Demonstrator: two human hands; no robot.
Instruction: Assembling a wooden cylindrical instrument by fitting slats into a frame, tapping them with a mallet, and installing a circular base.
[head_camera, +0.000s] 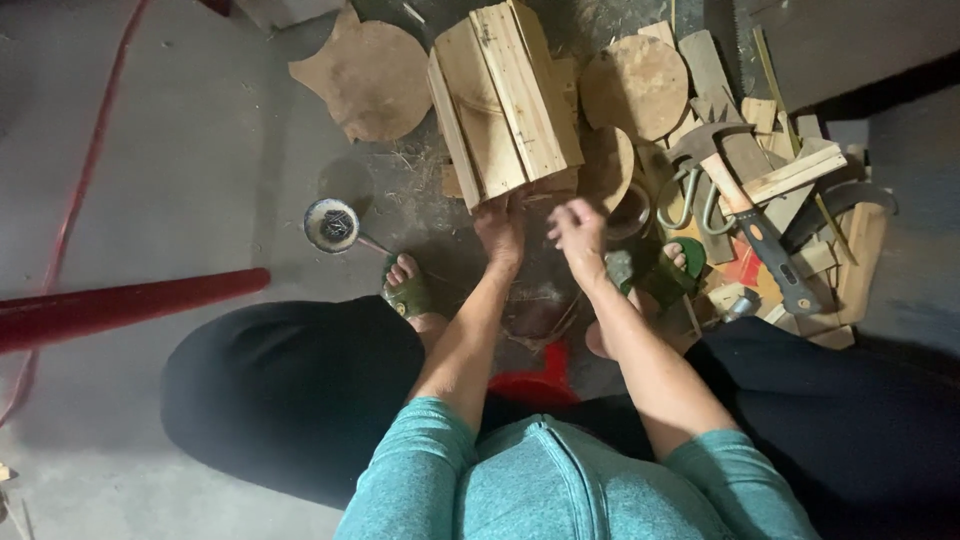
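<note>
Person crouched on the concrete floor, knees wide, seen from above. Teal sleeves, dark trousers, green sandals.

Left hand is on the near end of a wooden slat bundle, fingers curled onto its lower edge; the grip looks closed on the wood, though the fingertips are hidden under the hand. Right hand hovers just beside it to the right, fingers loosely bunched together and slightly blurred; cannot tell whether it holds anything small.

The bundle lies on the floor straight ahead of the person, far of both hands, its pale boards curved like barrel staves and tilted a little to the left.

Around it: a round wooden disc at far left, another disc at far right. Right of the hands, a hatchet with a dark handle lies across a heap of offcut strips. A small patterned bowl sits on the floor left of the left foot. A red pipe lies at the left edge, near the knee; a thin red cable runs farther off.
</note>
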